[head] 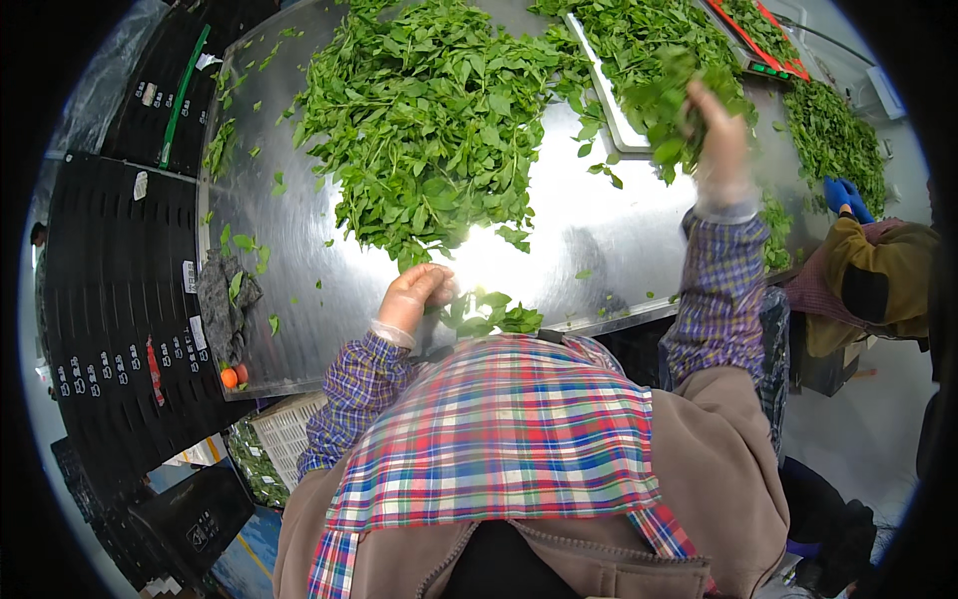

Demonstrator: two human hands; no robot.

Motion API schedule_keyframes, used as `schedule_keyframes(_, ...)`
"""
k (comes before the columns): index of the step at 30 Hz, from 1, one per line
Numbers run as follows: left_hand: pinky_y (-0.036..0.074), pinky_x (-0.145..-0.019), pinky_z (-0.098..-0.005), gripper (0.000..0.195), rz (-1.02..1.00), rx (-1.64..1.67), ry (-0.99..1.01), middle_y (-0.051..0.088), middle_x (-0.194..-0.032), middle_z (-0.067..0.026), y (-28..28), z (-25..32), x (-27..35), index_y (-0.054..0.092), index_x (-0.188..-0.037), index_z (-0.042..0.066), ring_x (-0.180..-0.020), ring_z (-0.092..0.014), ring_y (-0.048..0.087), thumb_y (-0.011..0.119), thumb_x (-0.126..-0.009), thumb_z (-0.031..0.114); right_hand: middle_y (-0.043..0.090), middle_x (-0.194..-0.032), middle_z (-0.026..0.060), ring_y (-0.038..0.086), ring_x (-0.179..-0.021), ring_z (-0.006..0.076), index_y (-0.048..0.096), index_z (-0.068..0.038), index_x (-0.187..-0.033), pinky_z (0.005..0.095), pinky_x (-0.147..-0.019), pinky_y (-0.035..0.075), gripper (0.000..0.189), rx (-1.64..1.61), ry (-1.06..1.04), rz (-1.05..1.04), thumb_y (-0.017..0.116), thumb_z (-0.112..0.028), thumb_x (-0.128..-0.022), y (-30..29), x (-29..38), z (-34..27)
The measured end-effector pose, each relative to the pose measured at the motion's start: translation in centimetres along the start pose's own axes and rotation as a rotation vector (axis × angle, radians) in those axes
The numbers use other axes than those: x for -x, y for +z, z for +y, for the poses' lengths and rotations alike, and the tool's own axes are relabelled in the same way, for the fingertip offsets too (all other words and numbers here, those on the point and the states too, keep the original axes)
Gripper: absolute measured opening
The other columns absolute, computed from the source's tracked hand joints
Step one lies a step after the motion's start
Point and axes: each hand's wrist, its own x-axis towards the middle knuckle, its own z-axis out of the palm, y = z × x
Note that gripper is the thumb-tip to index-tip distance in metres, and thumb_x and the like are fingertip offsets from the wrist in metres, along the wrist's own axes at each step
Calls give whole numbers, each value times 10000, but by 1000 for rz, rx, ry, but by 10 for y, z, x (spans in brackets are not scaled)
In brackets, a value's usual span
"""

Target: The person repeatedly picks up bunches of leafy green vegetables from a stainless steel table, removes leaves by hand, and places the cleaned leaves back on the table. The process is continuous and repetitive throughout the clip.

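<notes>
My right hand [722, 153], blurred by motion and in a thin clear glove, grips a bunch of leafy green sprigs [666, 105]. That bunch is above the white-rimmed tray [599, 75] heaped with the same greens. Near the table's front edge is my gloved left hand [415, 296], its fingers curled together. A few leafy sprigs [494, 314] show right beside its fingertips, in front of my plaid apron; whether the fingers pinch their stems is hidden. A large pile of leafy greens [441, 127] spreads over the metal table [292, 224] beyond my left hand.
Black slotted crates [120, 284] stack along the left. A grey cloth [228, 299] and an orange ball-like thing [229, 378] rest at the table's left edge. Back right, a scale [763, 67] carries a red tray [797, 64]. A co-worker's blue-gloved hands [849, 198] touch another greens pile [834, 138].
</notes>
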Motion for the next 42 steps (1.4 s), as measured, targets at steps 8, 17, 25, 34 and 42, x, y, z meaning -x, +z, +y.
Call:
schedule_keyframes(8,467,-736,-251,239,35,16,45,616,-843,-25,-9,3,5,611,-1016,8,-741,-114,563,543,-913,213,367,-1398,186,336,-1288,349,374,-66,-1372,483,-1031,304,789,516,-20,53,654,-501,-775,-88,-157,-44)
schedule_keyframes(17,463,-672,-219,194,316,-17,245,625,-833,-20,-51,11,-5,626,-1001,17,-701,-88,548,611,-885,171,644,-1021,94,606,-896,183,589,-20,-1066,330,-865,474,273,-39,84,54,567,-227,-890,-55,-65,-7)
schedule_keyframes(25,452,-737,-226,223,478,-176,497,612,-908,-19,-81,37,-18,596,-1063,-2,-793,-94,549,611,-860,89,639,-1015,86,601,-890,194,597,-25,-1054,318,-837,477,287,-157,315,-193,574,-245,-872,18,29,59)
schedule_keyframes(34,483,-676,-310,227,753,-776,495,629,-776,-85,-94,43,-44,652,-832,41,-704,-197,592,694,-777,258,638,-935,79,615,-787,146,589,6,-1015,263,-744,525,213,-344,657,-582,522,-169,-913,102,132,97)
schedule_keyframes(42,461,-636,-302,198,546,-845,316,638,-755,-82,-94,27,-39,643,-816,28,-687,-195,591,644,-796,224,624,-940,86,604,-790,143,568,9,-1016,253,-735,517,203,-295,758,-736,474,-145,-923,120,162,105)
